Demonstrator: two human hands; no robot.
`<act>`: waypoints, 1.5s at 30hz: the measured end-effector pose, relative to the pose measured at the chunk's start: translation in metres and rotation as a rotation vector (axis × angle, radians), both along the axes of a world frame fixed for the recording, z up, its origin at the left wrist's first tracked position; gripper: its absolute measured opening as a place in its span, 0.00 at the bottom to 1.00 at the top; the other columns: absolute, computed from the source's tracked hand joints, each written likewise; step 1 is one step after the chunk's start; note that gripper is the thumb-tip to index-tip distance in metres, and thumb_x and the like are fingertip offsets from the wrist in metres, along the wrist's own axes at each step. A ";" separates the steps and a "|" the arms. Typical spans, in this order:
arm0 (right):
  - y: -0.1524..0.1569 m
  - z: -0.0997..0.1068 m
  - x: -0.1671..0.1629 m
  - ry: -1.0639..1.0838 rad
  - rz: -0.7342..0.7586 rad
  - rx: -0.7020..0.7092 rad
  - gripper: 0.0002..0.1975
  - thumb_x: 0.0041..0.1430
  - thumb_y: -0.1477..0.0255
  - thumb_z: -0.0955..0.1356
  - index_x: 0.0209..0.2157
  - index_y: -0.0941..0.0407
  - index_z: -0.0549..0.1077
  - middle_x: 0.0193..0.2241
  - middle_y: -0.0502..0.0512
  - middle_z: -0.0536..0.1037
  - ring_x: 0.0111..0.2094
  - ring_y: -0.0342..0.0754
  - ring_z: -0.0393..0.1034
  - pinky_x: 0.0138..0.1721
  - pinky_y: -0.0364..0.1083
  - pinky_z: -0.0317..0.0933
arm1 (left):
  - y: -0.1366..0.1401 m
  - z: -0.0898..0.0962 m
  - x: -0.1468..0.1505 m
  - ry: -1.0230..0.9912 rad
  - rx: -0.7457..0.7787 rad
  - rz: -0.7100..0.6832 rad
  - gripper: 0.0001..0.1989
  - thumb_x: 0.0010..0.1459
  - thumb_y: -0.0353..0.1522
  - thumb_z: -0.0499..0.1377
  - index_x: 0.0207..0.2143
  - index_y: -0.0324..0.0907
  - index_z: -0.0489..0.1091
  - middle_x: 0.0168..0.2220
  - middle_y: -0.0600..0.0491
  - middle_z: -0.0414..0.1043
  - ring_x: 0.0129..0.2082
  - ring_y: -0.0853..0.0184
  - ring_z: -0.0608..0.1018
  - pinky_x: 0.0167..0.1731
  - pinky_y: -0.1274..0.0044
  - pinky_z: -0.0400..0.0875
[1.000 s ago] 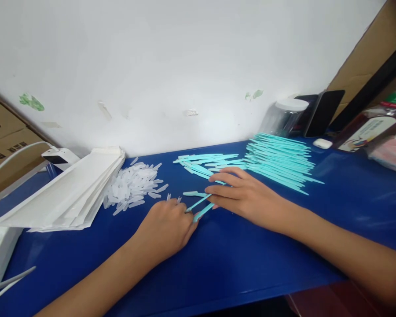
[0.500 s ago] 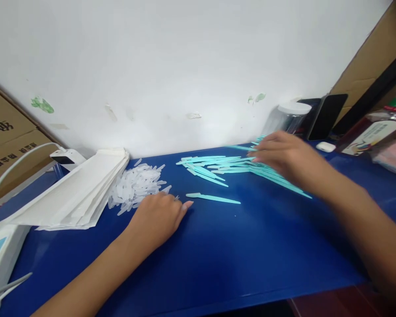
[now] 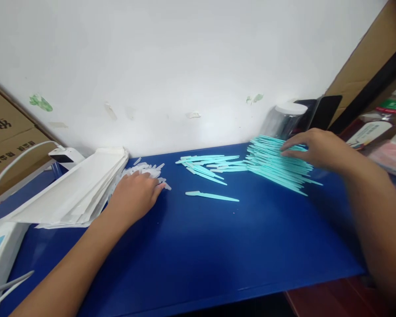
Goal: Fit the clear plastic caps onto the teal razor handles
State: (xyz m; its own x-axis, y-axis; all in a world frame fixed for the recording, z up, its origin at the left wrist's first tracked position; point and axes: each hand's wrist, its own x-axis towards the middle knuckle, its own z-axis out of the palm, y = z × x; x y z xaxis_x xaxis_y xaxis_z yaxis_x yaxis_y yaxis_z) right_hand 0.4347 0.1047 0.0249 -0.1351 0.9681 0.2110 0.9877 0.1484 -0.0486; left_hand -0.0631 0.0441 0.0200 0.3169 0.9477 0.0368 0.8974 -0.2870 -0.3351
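Observation:
My left hand lies low over a pile of small translucent plastic caps, palm down, its thumb apart from the fingers. The fingertips are partly hidden among the caps. At the right, my right hand hovers over a thick heap of turquoise eyebrow razors. Its thumb and fingers are parted, with nothing seen between them. A smaller loose group of the same razors lies left of the heap. In front of that group, one single razor rests by itself on the blue table.
A stack of white paper sleeves leans at the left beside a white device with a cable and a power strip. Behind the razor heap stand a lidded clear jar and a dark phone-like slab. A bottle is far right.
My left hand has moved left and back, onto the caps. My right hand has shifted right, leaving razors on the heap; the thin razor near its fingers is no longer there.

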 end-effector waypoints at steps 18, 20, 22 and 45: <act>-0.020 -0.023 -0.097 0.283 0.526 0.204 0.14 0.73 0.63 0.67 0.42 0.54 0.83 0.40 0.57 0.86 0.43 0.56 0.77 0.46 0.55 0.68 | 0.011 -0.025 -0.032 -0.194 0.126 -0.116 0.26 0.76 0.41 0.48 0.69 0.43 0.68 0.74 0.42 0.59 0.72 0.36 0.64 0.61 0.45 0.69; -0.021 -0.022 -0.099 0.298 0.527 0.197 0.14 0.73 0.62 0.67 0.41 0.54 0.83 0.40 0.57 0.86 0.43 0.57 0.77 0.45 0.55 0.69 | 0.007 -0.018 -0.027 -0.144 0.094 -0.044 0.30 0.73 0.30 0.48 0.75 0.47 0.59 0.78 0.44 0.49 0.63 0.37 0.76 0.50 0.50 0.79; -0.022 -0.019 -0.099 0.313 0.519 0.198 0.14 0.73 0.62 0.67 0.41 0.53 0.83 0.39 0.57 0.86 0.42 0.57 0.78 0.45 0.55 0.69 | 0.004 -0.010 -0.024 -0.075 0.054 0.024 0.42 0.63 0.20 0.50 0.77 0.52 0.51 0.79 0.47 0.41 0.48 0.45 0.85 0.40 0.58 0.82; -0.062 -0.048 -0.193 0.288 0.691 -0.043 0.08 0.74 0.67 0.68 0.41 0.56 0.75 0.41 0.60 0.77 0.45 0.56 0.68 0.46 0.55 0.66 | -0.007 -0.034 0.028 -0.550 0.049 -0.625 0.10 0.74 0.35 0.58 0.47 0.41 0.78 0.48 0.44 0.77 0.55 0.54 0.78 0.56 0.60 0.76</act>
State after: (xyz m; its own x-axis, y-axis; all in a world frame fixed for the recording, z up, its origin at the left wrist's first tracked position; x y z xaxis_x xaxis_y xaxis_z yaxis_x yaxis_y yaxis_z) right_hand 0.2418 0.0429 -0.0227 -0.6608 0.6907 0.2938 0.6174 0.7227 -0.3105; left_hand -0.0351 0.0371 -0.0136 0.7087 0.5965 0.3766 0.6170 -0.7830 0.0790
